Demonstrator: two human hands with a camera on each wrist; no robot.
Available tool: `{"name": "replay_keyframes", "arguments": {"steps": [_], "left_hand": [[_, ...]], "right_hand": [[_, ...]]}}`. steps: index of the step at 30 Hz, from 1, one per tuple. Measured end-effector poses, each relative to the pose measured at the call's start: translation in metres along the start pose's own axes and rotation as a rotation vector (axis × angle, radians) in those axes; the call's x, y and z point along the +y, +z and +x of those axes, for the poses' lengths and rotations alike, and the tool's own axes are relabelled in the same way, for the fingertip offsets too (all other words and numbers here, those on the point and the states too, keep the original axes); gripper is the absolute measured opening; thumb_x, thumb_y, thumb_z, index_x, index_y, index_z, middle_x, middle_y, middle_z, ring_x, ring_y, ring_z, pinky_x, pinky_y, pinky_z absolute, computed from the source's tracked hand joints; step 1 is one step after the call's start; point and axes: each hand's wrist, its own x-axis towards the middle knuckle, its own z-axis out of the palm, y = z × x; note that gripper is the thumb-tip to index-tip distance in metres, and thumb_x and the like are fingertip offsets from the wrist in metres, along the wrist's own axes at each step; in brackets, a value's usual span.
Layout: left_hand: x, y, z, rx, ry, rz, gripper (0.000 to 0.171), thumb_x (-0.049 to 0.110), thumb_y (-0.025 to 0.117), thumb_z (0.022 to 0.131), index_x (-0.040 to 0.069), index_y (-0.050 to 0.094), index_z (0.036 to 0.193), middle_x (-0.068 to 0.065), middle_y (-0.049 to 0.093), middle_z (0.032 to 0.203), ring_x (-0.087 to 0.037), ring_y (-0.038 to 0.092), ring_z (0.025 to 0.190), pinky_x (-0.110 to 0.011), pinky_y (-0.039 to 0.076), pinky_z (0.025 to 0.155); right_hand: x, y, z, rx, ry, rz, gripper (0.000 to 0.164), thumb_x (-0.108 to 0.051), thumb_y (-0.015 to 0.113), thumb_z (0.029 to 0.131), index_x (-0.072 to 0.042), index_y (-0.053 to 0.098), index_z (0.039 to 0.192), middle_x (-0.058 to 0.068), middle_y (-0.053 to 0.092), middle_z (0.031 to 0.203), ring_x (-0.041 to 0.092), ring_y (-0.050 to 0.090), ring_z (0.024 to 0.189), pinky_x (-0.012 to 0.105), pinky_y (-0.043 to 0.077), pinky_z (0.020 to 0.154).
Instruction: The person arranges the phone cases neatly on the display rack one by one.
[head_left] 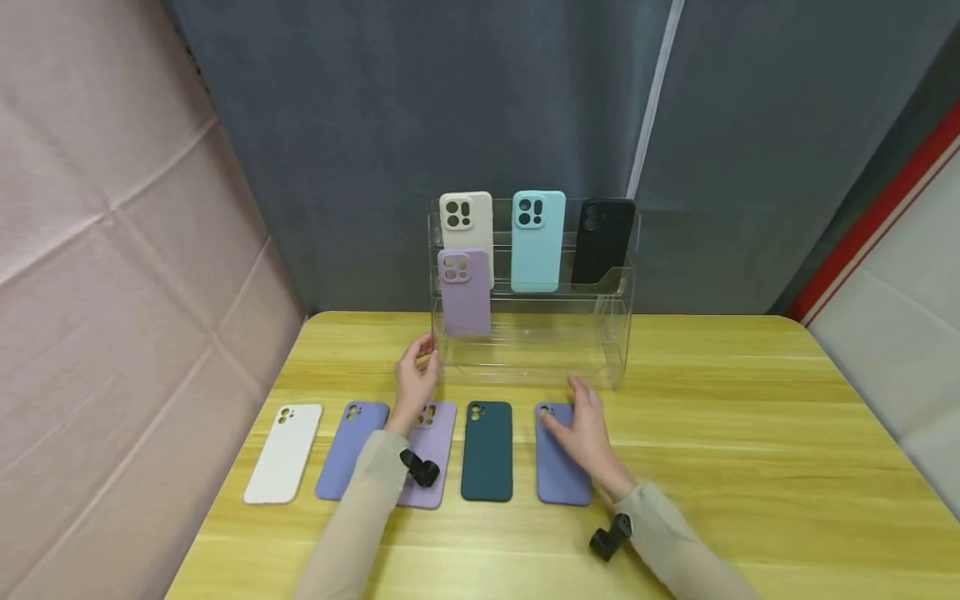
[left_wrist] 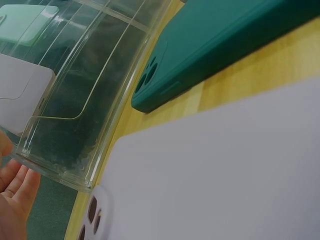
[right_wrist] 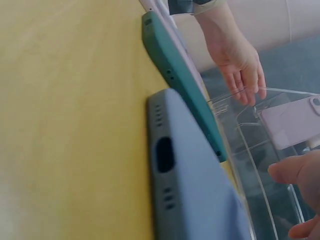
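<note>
A clear acrylic rack (head_left: pixel 525 350) stands at the back of the table. At its left side is my left hand (head_left: pixel 416 379), fingers fairly straight; in the left wrist view the fingertips (left_wrist: pixel 22 185) are right at the rack's lower corner. My right hand (head_left: pixel 588 429) is over a blue-violet phone case (head_left: pixel 562 475), with thumb and fingers spread apart and nothing between them. Under my left forearm lies a lilac phone case (head_left: pixel 435 450), partly hidden. A dark green phone case (head_left: pixel 487 454) lies between the two hands.
On the rack's upper tier stand a cream case (head_left: pixel 480 225), a light blue case (head_left: pixel 536 258) and a black case (head_left: pixel 603 242). Below the cream one is a lilac case (head_left: pixel 467 304). A white case (head_left: pixel 283 454) and another blue-violet case (head_left: pixel 348 454) lie at left.
</note>
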Motion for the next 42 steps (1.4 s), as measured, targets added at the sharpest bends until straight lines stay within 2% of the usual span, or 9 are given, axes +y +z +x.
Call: {"name": "replay_keyframes", "arguments": {"steps": [4,11,14,21,28,31,35,42], "left_hand": [[-0.002,0.000,0.000,-0.005,0.002,0.002,0.029,-0.013,0.053,0.087,-0.018,0.053,0.116,-0.034,0.057,0.105,-0.046,0.056,0.099,-0.051,0.052,0.083],[-0.037,0.005,0.005,0.006,-0.003,-0.008,0.030,-0.011,0.054,0.088,-0.015,0.054,0.118,-0.032,0.058,0.105,-0.045,0.056,0.100,-0.054,0.051,0.082],[-0.041,0.005,0.005,0.007,-0.008,-0.015,0.030,-0.008,0.055,0.089,-0.012,0.055,0.119,-0.029,0.059,0.107,-0.042,0.057,0.101,-0.050,0.052,0.083],[-0.041,0.004,0.004,-0.006,-0.038,-0.011,0.031,-0.005,0.055,0.090,-0.008,0.056,0.121,-0.024,0.060,0.108,-0.036,0.057,0.102,-0.044,0.053,0.085],[-0.040,0.004,0.004,-0.007,-0.043,-0.006,0.031,-0.005,0.055,0.090,-0.008,0.056,0.121,-0.024,0.060,0.108,-0.036,0.057,0.102,-0.044,0.053,0.085],[-0.040,0.004,0.004,-0.008,-0.049,-0.002,0.031,-0.005,0.055,0.090,-0.008,0.056,0.121,-0.023,0.060,0.108,-0.035,0.057,0.102,-0.044,0.053,0.085],[-0.041,0.004,0.005,-0.009,-0.043,-0.003,0.031,-0.004,0.055,0.090,-0.008,0.056,0.121,-0.024,0.059,0.108,-0.035,0.057,0.102,-0.043,0.053,0.084],[-0.043,0.005,0.006,-0.007,-0.035,-0.005,0.031,-0.005,0.055,0.090,-0.008,0.056,0.121,-0.023,0.060,0.108,-0.034,0.057,0.101,-0.043,0.054,0.084]], "right_hand": [[0.003,0.002,-0.004,-0.048,0.073,-0.017,0.075,-0.019,0.076,0.077,0.013,0.037,0.133,0.033,0.040,0.129,0.045,0.038,0.119,0.055,0.039,0.098],[0.003,0.007,-0.006,-0.079,0.138,-0.080,0.085,-0.029,0.080,0.073,0.012,0.037,0.134,0.031,0.041,0.129,0.044,0.039,0.117,0.055,0.041,0.095],[0.002,0.009,-0.006,-0.101,0.156,-0.112,0.089,-0.031,0.081,0.071,0.011,0.036,0.136,0.031,0.041,0.130,0.044,0.038,0.118,0.055,0.040,0.095],[0.001,0.011,-0.006,-0.145,0.183,-0.174,0.095,-0.032,0.084,0.065,0.011,0.037,0.136,0.030,0.041,0.131,0.042,0.037,0.117,0.053,0.039,0.096],[0.001,0.014,-0.004,-0.152,0.152,-0.242,0.088,-0.029,0.083,0.064,0.011,0.042,0.131,0.030,0.045,0.127,0.045,0.040,0.115,0.056,0.037,0.096],[0.000,0.015,-0.003,-0.161,0.159,-0.257,0.091,-0.032,0.084,0.064,0.010,0.042,0.132,0.030,0.045,0.128,0.045,0.040,0.115,0.056,0.037,0.096],[-0.001,0.014,-0.003,-0.171,0.168,-0.260,0.093,-0.033,0.086,0.062,0.009,0.042,0.133,0.030,0.045,0.127,0.045,0.040,0.115,0.055,0.037,0.096],[-0.005,0.014,0.000,-0.192,0.177,-0.234,0.081,-0.021,0.084,0.062,0.008,0.046,0.127,0.027,0.048,0.120,0.045,0.040,0.113,0.056,0.037,0.093]]}}
